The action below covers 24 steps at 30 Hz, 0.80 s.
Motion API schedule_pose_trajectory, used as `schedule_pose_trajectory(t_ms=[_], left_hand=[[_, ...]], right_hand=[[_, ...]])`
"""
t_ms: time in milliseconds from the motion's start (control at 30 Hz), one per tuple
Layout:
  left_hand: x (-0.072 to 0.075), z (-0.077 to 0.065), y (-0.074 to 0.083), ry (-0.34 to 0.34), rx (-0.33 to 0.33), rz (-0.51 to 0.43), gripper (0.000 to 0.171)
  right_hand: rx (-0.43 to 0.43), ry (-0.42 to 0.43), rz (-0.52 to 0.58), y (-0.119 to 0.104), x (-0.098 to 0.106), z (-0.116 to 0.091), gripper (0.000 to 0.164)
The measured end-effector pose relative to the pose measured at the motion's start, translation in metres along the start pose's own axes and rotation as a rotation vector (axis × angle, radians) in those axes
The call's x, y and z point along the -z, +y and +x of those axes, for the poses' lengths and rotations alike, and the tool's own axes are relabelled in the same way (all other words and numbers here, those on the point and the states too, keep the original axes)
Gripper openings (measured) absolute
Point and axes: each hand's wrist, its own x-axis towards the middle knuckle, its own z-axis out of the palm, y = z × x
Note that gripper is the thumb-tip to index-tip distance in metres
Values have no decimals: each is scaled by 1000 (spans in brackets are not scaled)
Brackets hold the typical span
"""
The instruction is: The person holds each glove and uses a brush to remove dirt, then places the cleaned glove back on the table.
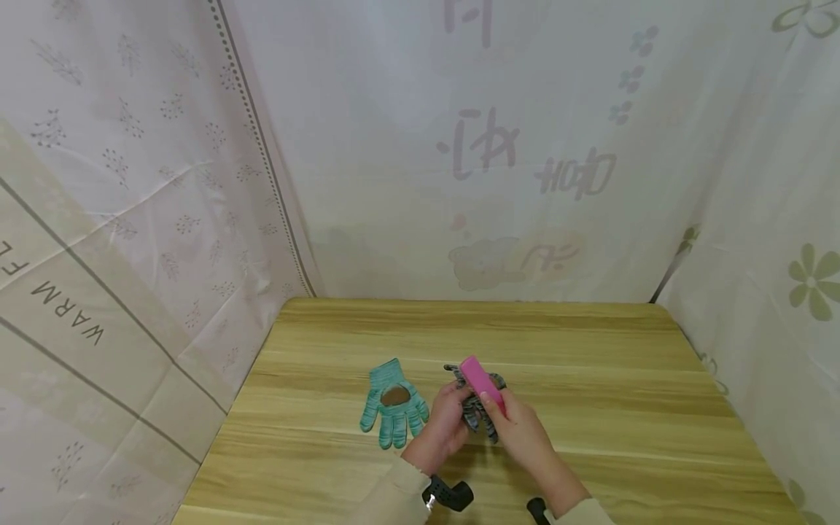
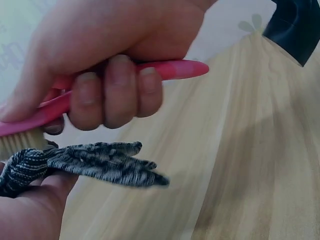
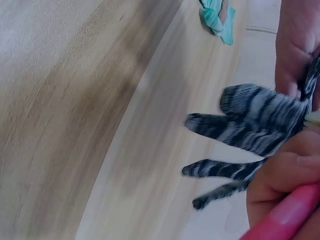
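Observation:
My left hand (image 1: 448,423) holds a black-and-grey knitted glove (image 1: 474,417) above the table, its limp fingers hanging free. In the left wrist view, part of that hand lies beneath the glove (image 2: 105,165). Fingers curled round the handle, my right hand (image 1: 528,437) grips a pink brush (image 1: 482,380). The brush's pale bristles (image 2: 22,142) press down on the glove in the left wrist view. The right wrist view shows the striped glove fingers (image 3: 260,117) beside the right hand (image 3: 285,180); the brush head is mostly outside that view.
A teal knitted glove (image 1: 387,375) with a brown oval patch (image 1: 395,396) lies flat on the wooden table (image 1: 315,350), left of my hands. Printed cloth (image 1: 394,182) hangs behind the table and along both sides. Black wrist straps (image 1: 453,496) sit near the sleeves.

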Motion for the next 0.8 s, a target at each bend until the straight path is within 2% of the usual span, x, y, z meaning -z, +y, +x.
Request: schedule_pose_trajectory(t_ms=[167,333,600,800], left_hand=[[2,-3,4,-1,-6,-4,30],[2,-4,5,4,4,37,26],[0,-5,6,3,-20,88,35],[0,-8,6,-2,-34,116,39]], right_hand=[[7,22,-119,3,0,0,48],[-25,37,-210,6,2,-1,52],[-41,44,-259,10,9,2,60],[-34,51,-278,12,12,2,58]])
